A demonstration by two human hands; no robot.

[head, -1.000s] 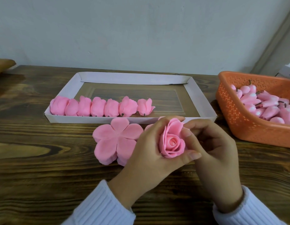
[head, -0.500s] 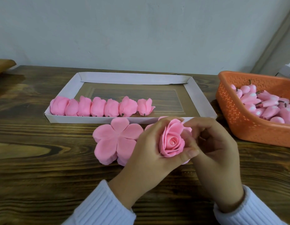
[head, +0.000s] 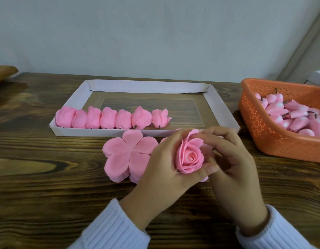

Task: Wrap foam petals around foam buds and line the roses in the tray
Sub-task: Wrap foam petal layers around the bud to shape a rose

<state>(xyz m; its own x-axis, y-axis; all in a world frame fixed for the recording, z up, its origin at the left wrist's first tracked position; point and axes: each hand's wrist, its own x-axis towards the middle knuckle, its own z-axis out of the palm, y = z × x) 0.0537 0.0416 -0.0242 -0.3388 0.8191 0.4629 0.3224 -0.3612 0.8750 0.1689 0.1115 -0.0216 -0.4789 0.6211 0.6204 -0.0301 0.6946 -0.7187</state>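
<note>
Rose (head: 189,155) is held just above the bench (head: 48,177), a little toward its near edge and just in front of the tray's near wall, with its spiral centre facing me. My left hand (head: 162,169) grips it from the left, fingers curled over the top and thumb across the lower petals. My right hand (head: 232,159) closes on it from the right, one fingertip pressing the outermost petal at the top. Both hands are together, clamped on the one flower.

I judge it to weigh almost nothing and to be soft and springy. It is thin foam that a nail would dent, and the wrap would likely loosen if I let go. The best hold seems to be a light one at the base under the petals, not on the thin edges, which look easy to crease or tear.

Beside my left hand a flat five-lobed petal piece (head: 128,155) lies on the bench. Beyond it the tray (head: 222,112) holds seven finished roses (head: 110,117) lined along its near wall from the left corner, with room to their right. At the bench's right edge an orange basket (head: 274,137) holds loose buds (head: 295,115).

My palm hides the rose's base and any stem. Pink foam peeps out under my hands; I cannot tell whether it is another petal piece. The basket is cut off at the right, and a brown thing (head: 3,72) at the far left corner is too cropped to name.
</note>
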